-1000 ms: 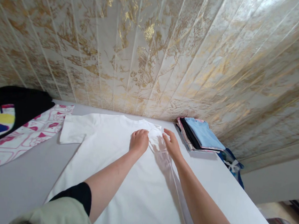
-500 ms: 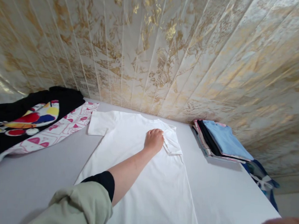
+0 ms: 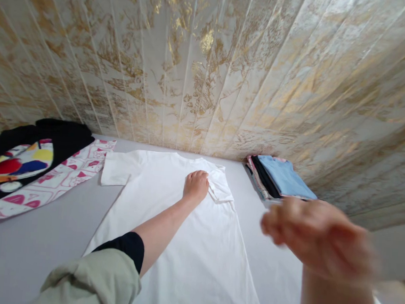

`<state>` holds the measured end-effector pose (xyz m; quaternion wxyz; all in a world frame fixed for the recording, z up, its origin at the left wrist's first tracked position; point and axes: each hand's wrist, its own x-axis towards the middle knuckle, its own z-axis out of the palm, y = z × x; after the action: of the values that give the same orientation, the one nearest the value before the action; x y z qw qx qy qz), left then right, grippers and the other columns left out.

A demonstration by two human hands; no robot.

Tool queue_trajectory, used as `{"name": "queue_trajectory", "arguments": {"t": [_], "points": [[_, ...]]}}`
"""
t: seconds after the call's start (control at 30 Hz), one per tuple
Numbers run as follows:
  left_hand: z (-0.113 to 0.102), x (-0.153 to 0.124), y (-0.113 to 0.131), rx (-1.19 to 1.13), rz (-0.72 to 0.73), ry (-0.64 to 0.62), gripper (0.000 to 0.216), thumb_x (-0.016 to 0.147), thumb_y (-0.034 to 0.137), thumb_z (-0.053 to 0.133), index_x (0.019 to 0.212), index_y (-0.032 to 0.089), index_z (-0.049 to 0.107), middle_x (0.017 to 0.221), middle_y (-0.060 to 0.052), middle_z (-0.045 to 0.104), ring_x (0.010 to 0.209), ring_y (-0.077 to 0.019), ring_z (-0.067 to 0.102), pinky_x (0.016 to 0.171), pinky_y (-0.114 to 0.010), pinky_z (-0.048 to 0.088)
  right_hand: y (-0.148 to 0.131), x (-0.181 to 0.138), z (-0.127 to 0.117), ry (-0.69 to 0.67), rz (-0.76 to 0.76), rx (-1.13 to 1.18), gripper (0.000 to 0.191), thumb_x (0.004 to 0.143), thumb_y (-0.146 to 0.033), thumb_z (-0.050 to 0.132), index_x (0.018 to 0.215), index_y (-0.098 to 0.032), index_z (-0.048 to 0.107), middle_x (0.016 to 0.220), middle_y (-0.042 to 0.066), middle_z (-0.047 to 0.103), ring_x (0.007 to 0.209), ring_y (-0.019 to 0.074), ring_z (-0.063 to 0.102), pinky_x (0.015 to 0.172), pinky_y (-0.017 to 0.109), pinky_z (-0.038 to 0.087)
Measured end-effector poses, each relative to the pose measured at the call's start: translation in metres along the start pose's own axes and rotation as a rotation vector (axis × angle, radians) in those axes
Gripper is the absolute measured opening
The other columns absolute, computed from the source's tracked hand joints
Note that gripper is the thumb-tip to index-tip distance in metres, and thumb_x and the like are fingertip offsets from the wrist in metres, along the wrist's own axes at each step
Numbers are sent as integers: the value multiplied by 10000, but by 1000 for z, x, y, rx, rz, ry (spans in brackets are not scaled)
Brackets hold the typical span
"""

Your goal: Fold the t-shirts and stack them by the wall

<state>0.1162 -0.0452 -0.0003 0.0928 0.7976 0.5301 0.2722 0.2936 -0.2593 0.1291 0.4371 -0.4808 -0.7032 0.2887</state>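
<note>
A white T-shirt point(image 3: 167, 224) lies spread out on the pale surface, its neckline toward the wall. Its left-hand sleeve is stretched flat, while the right-hand sleeve point(image 3: 222, 186) is bunched and folded inward. My left hand point(image 3: 197, 184) rests at the shirt's upper right part with fingers bent and closed on the fabric beside that sleeve; the fingertips are mostly hidden. In the air right of the shirt, my right hand point(image 3: 319, 238) is smeared by motion. Its fingers look bent, but I cannot make out their exact pose. It touches neither the shirt nor the folded stack.
At the back right stands a stack of folded clothes point(image 3: 285, 177), light blue on top. On the left lie a black garment with a colourful print point(image 3: 65, 136) and a white-and-pink patterned cloth point(image 3: 76, 174). A gold-patterned wall point(image 3: 181, 65) rises behind the pale surface point(image 3: 55, 252).
My right hand has risen from the lower right corner toward the shirt's right side. My left hand stays on the shirt. The whole view has shifted, moving things slightly left.
</note>
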Motion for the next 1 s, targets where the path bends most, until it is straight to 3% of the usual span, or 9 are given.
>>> {"name": "queue_trajectory", "arguments": {"t": [0.1, 0.13, 0.2, 0.3, 0.53, 0.8, 0.9, 1.0], "points": [[0, 0, 0, -4, 4, 6, 286, 920, 179, 462, 1153, 232, 619, 1213, -45, 647, 1174, -194, 525, 1043, -350, 331, 26, 61, 24, -19, 143, -155, 266, 879, -447, 546, 977, -265, 713, 921, 75, 689, 877, 239, 653, 794, 393, 530], [0, 0, 0, -4, 6, 9, 283, 920, 177, 461, 1148, 230, 621, 1209, -47, 648, 1172, -196, 526, 1040, -350, 332, 43, 69, 33, 71, 158, -258, 242, 871, -389, 542, 951, -237, 711, 935, 85, 685, 885, 239, 645, 811, 393, 519], [1, 0, 0, -5, 12, 13, 282, 919, 172, 456, 1139, 229, 624, 1203, -52, 649, 1168, -199, 530, 1035, -351, 335, 79, 71, 49, 115, 147, -438, 265, 863, -265, 495, 1027, -204, 695, 1015, 99, 665, 945, 233, 625, 874, 393, 490], [1, 0, -1, -4, 20, 19, 294, 919, 168, 446, 1144, 230, 625, 1200, -57, 648, 1166, -199, 532, 1028, -350, 341, 115, 60, 64, 13, 73, -624, 374, 831, -122, 471, 1140, -208, 663, 1127, 91, 641, 1045, 216, 591, 948, 352, 440], [2, 2, -1, -3, -10, 28, 343, 925, 152, 412, 1193, 227, 614, 1244, -62, 634, 1186, -192, 527, 1042, -343, 351, 105, 53, 68, -12, 143, -754, 338, 861, -66, 429, 970, -232, 703, 946, 36, 653, 852, 162, 621, 780, 243, 426], [-2, 2, 1, 16, -66, 61, 345, 909, 123, 421, 1179, 193, 624, 1388, -94, 531, 1259, -246, 481, 1049, -401, 394, 117, 53, 78, 84, 124, -811, 282, 855, -49, 442, 910, -198, 675, 942, 40, 633, 871, 161, 584, 818, 252, 385], [-6, -2, 5, -42, 80, 95, 347, 900, 106, 430, 1169, 202, 627, 1363, -81, 548, 1280, -229, 458, 1084, -390, 373, 118, 53, 81, 91, 109, -831, 238, 873, -74, 449, 912, -193, 651, 941, 40, 630, 903, 171, 565, 838, 268, 364], [-5, -9, 12, -123, 368, -67, 290, 924, 146, 430, 1108, 215, 644, 1202, -60, 635, 1181, -193, 529, 1060, -345, 396, 120, 52, 83, 97, 121, -848, 225, 880, -84, 449, 923, -199, 638, 941, 35, 626, 924, 173, 554, 861, 276, 348]]}}
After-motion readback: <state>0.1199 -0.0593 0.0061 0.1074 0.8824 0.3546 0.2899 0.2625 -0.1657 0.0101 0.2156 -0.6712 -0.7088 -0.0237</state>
